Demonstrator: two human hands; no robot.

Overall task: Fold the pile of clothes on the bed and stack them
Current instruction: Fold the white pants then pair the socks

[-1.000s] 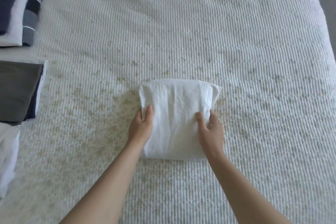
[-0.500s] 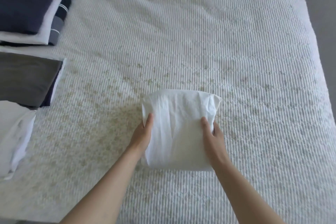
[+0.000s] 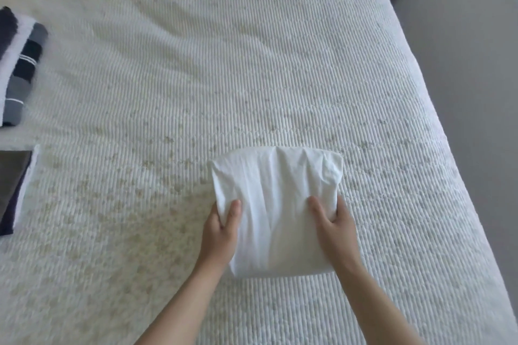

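A folded white garment [image 3: 276, 210] sits on the bed [image 3: 252, 78], a little right of the middle of the view and near the person. The left hand [image 3: 221, 230] grips the garment's left edge, thumb lying on top of the cloth and fingers tucked under it. The right hand [image 3: 335, 228] grasps the right edge the same way, thumb on top, fingers wrapped around the side. The cloth shows creases running lengthwise between the two hands. At the far left edge of the bed lies a stack of folded clothes [image 3: 21, 70] in dark, white and grey striped layers, and nearer, a second stack [image 3: 14, 187] with a grey piece on top, well apart from the white garment.
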